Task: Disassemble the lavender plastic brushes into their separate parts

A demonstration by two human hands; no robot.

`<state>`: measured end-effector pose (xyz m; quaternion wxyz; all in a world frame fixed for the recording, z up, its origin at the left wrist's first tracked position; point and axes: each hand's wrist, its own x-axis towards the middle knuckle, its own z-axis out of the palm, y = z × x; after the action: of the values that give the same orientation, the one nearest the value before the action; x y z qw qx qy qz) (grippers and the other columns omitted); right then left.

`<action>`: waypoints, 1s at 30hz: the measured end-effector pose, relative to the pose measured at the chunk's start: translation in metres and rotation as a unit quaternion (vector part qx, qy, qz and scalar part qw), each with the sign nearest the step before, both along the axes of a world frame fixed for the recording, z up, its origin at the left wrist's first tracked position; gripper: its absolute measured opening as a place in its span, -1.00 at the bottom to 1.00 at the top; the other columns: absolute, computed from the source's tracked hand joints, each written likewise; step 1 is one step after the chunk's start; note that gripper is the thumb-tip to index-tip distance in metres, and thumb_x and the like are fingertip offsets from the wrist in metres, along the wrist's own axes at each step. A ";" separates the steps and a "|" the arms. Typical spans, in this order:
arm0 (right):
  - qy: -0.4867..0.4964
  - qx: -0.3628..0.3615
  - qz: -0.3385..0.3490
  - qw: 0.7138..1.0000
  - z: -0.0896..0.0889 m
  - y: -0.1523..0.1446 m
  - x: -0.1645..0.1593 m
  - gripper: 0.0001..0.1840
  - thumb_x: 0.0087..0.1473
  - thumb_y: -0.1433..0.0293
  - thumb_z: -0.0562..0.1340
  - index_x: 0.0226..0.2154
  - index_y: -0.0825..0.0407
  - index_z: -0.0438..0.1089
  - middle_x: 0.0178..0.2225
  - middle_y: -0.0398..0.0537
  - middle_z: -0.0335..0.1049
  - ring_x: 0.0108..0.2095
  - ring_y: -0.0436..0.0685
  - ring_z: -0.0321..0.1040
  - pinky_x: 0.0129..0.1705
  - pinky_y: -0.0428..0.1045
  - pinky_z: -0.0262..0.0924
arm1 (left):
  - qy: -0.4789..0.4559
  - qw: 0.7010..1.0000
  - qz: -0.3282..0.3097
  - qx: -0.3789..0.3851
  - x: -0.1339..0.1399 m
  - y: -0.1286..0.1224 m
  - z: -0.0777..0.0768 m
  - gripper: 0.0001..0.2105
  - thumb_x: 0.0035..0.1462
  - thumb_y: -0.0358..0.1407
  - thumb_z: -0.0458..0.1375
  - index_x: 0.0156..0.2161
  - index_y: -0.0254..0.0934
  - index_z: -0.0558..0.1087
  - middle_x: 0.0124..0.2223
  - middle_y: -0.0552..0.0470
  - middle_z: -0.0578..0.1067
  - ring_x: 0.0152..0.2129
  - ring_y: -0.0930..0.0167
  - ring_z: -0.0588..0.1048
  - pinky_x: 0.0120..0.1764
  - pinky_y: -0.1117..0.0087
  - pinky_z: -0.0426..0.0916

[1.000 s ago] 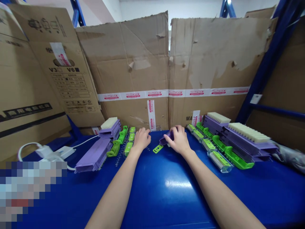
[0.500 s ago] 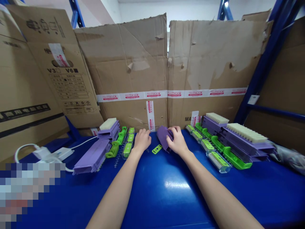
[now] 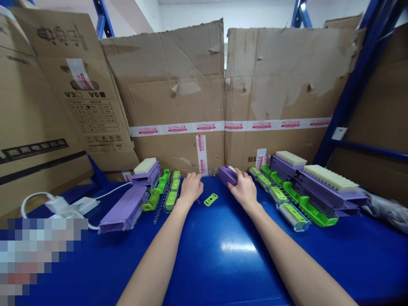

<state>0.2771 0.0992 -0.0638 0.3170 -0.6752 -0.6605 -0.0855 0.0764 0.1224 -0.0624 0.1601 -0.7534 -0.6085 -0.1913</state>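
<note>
My right hand (image 3: 244,189) grips a purple brush body (image 3: 227,174) from its right side; a bit of cream bristle shows along its top, and the rest lies behind the fingers. On the blue tabletop to its left is a flat lime-green slotted plate (image 3: 211,199), apart from both hands. My left hand (image 3: 191,187) rests palm down on the table with its fingers reaching forward and nothing seen in them. Some tiny dark parts (image 3: 198,201) lie beside it, too small to name. Left of that hand stands a row of clear cases with green tops (image 3: 172,196).
Springs (image 3: 158,213), green brackets (image 3: 150,200) and purple housings (image 3: 123,208) line the left. On the right are more clear cases (image 3: 291,214), green brackets (image 3: 318,212) and cream-bristled brush parts (image 3: 330,177). Cardboard panels (image 3: 175,97) wall the back. A white power strip (image 3: 84,205) sits far left.
My right hand has moved slightly right with the purple brush body, turning it so that cream bristle shows on top. It is now farther from the green plate. My left hand stays put.
</note>
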 end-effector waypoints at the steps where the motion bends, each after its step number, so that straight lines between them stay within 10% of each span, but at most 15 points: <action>1: -0.036 0.018 -0.002 0.999 0.000 -0.001 0.001 -0.40 0.03 0.30 0.19 0.14 0.00 0.18 0.02 0.13 0.30 -0.06 0.28 0.25 -0.15 0.07 0.14 | 0.000 1.000 0.000 0.000 0.000 0.000 0.000 -0.73 0.13 -0.41 -0.04 -0.10 -0.29 0.42 -0.14 -0.13 0.43 -0.11 0.24 0.35 -0.11 0.27 0.30; 8: -0.212 0.054 0.041 0.975 -0.001 -0.004 0.000 -0.42 -0.04 0.56 0.13 0.09 0.00 0.26 0.10 0.20 0.17 -0.01 0.36 0.09 -0.10 0.19 0.01 | -0.018 1.000 -0.001 0.007 0.003 -0.001 0.000 -0.70 0.10 -0.43 -0.04 -0.06 -0.34 0.36 -0.13 -0.19 0.42 -0.10 0.21 0.34 -0.13 0.24 0.32; 15: -0.238 0.048 0.091 0.966 -0.002 -0.008 -0.015 -0.59 0.10 0.28 0.11 -0.05 0.12 0.39 -0.02 0.27 0.24 -0.03 0.37 0.08 -0.06 0.24 -0.04 | -0.113 0.990 -0.063 0.060 0.006 0.005 -0.004 -0.45 -0.06 -0.53 0.00 0.12 -0.40 0.15 0.00 -0.23 0.35 0.01 0.21 0.28 0.04 0.16 0.25; 21: -0.209 0.042 0.080 0.974 -0.002 -0.008 -0.015 -0.60 0.15 0.20 0.06 -0.19 0.10 0.46 -0.11 0.25 0.28 -0.06 0.36 0.10 -0.06 0.26 -0.06 | -0.220 0.970 -0.077 0.067 0.008 0.023 0.003 -0.63 0.09 -0.48 -0.02 0.04 -0.35 0.23 -0.04 -0.23 0.40 -0.07 0.26 0.39 -0.04 0.23 0.32; 30: -0.202 0.040 0.080 0.975 0.000 -0.006 -0.014 -0.62 0.15 0.22 0.05 -0.21 0.08 0.47 -0.12 0.23 0.29 -0.09 0.35 0.11 -0.07 0.27 -0.03 | -0.122 0.983 -0.131 0.027 0.021 0.065 0.022 -0.54 0.07 -0.58 -0.08 0.06 -0.29 0.37 0.00 -0.11 0.44 -0.01 0.31 0.33 0.08 0.26 0.24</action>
<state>0.2633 0.0930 -0.0641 0.2099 -0.5758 -0.7587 -0.2207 0.0970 0.1872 -0.0406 0.0781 -0.7932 -0.5138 -0.3173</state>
